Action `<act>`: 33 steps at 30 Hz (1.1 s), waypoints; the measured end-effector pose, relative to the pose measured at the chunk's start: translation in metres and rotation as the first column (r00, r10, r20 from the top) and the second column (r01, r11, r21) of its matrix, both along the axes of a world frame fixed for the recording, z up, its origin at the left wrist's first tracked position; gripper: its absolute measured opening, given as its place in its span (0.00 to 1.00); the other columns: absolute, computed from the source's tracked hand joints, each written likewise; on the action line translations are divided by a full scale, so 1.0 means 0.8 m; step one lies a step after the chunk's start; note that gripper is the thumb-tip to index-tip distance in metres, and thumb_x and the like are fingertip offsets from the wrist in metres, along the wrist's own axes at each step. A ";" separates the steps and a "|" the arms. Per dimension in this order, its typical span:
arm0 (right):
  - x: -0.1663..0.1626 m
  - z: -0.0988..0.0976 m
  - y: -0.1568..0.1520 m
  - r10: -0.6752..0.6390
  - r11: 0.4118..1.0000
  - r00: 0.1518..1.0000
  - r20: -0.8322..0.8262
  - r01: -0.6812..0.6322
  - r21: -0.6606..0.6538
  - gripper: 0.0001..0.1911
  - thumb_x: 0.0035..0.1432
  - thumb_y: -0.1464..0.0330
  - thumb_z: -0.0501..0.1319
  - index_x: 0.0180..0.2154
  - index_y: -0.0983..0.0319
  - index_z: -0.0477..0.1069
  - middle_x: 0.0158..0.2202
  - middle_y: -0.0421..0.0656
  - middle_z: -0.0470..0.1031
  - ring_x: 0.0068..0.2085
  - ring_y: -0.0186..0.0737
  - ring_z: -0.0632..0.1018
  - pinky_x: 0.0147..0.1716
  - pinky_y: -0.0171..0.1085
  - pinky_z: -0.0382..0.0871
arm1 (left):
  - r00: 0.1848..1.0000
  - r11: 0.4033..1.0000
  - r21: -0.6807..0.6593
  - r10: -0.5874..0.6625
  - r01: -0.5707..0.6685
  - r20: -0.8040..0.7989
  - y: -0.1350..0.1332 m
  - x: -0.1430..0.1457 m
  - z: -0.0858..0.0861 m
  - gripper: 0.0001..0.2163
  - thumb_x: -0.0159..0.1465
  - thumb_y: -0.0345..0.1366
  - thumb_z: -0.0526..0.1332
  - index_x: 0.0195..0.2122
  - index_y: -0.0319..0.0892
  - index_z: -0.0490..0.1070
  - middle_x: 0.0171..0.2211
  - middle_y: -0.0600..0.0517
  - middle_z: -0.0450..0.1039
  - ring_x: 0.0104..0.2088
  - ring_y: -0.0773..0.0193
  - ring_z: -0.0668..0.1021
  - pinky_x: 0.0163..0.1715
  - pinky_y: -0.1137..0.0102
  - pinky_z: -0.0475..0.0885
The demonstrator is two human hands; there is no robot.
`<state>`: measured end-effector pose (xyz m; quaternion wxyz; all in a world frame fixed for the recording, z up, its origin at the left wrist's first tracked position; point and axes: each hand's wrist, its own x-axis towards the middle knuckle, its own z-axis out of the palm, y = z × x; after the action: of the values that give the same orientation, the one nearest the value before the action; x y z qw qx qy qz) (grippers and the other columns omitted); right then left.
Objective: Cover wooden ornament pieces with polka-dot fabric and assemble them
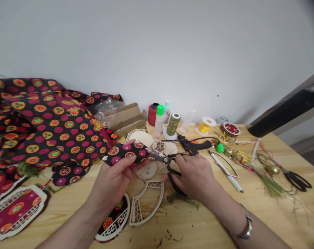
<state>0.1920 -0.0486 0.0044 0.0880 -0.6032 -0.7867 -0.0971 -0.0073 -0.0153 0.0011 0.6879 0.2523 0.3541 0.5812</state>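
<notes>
My left hand [112, 180] is closed on a small piece of black fabric with pink and orange dots [125, 153], held just above the wooden table [263, 214]. My right hand [195, 176] grips black scissors [167, 162]; their blades meet the fabric's right edge. A round wooden disc [147, 170] lies right under the blades. Below it lies a fan-shaped wooden lattice frame [146, 202], and a fabric-covered fan piece [115, 221] lies by my left wrist.
A large heap of the same dotted cloth [48, 121] fills the left. Behind stand a cardboard box [125, 119], thread spools [173, 124], small bottles [159, 121] and a black glue gun [191, 145]. Second scissors [298, 180], tassels and cords lie right.
</notes>
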 end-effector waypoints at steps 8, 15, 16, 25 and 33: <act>-0.008 0.004 -0.002 -0.034 0.996 0.996 0.078 0.041 -0.085 0.22 0.53 0.50 0.58 0.27 0.64 0.70 0.21 0.47 0.76 0.22 0.44 0.75 0.23 0.38 0.49 | 1.000 1.000 -0.001 0.009 -0.009 -0.029 0.000 -0.001 -0.004 0.13 0.52 0.24 0.63 0.38 0.43 0.75 0.36 0.50 0.79 0.36 0.58 0.79 0.40 0.53 0.76; -0.014 0.003 -0.003 -0.027 0.982 0.995 0.097 0.044 -0.182 0.22 0.56 0.53 0.56 0.29 0.66 0.71 0.23 0.51 0.77 0.22 0.46 0.76 0.22 0.38 0.52 | 0.999 1.000 -0.014 0.002 -0.002 -0.039 0.001 -0.002 -0.004 0.08 0.52 0.25 0.64 0.32 0.42 0.76 0.32 0.50 0.80 0.33 0.58 0.80 0.39 0.54 0.76; -0.015 0.005 -0.003 -0.039 0.977 0.995 0.095 0.058 -0.205 0.22 0.56 0.53 0.56 0.30 0.67 0.72 0.23 0.51 0.77 0.23 0.47 0.76 0.22 0.38 0.52 | 0.999 1.000 -0.013 0.001 -0.001 -0.042 0.001 -0.002 -0.003 0.08 0.52 0.25 0.64 0.32 0.42 0.76 0.31 0.50 0.80 0.33 0.58 0.80 0.39 0.54 0.77; -0.002 0.012 0.004 -0.148 0.909 0.944 -0.295 0.012 -0.417 0.21 0.58 0.52 0.52 0.26 0.60 0.69 0.22 0.40 0.75 0.24 0.35 0.73 0.21 0.31 0.52 | 1.000 1.000 -0.027 -0.004 0.003 -0.019 0.002 -0.003 0.005 0.05 0.52 0.25 0.63 0.29 0.39 0.76 0.30 0.49 0.80 0.33 0.57 0.80 0.39 0.55 0.76; -0.009 0.003 -0.002 -0.065 0.989 0.989 -0.130 0.046 -0.142 0.21 0.53 0.49 0.55 0.34 0.62 0.67 0.29 0.44 0.76 0.31 0.45 0.76 0.32 0.38 0.56 | 1.000 1.000 -0.028 -0.005 0.005 0.011 0.000 0.000 0.003 0.12 0.53 0.24 0.63 0.37 0.44 0.76 0.37 0.50 0.79 0.38 0.59 0.79 0.42 0.55 0.75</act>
<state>0.1850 -0.0505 0.0064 0.0960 -0.6348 -0.7667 -0.0039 -0.0070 -0.0155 0.0035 0.6947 0.2406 0.3578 0.5757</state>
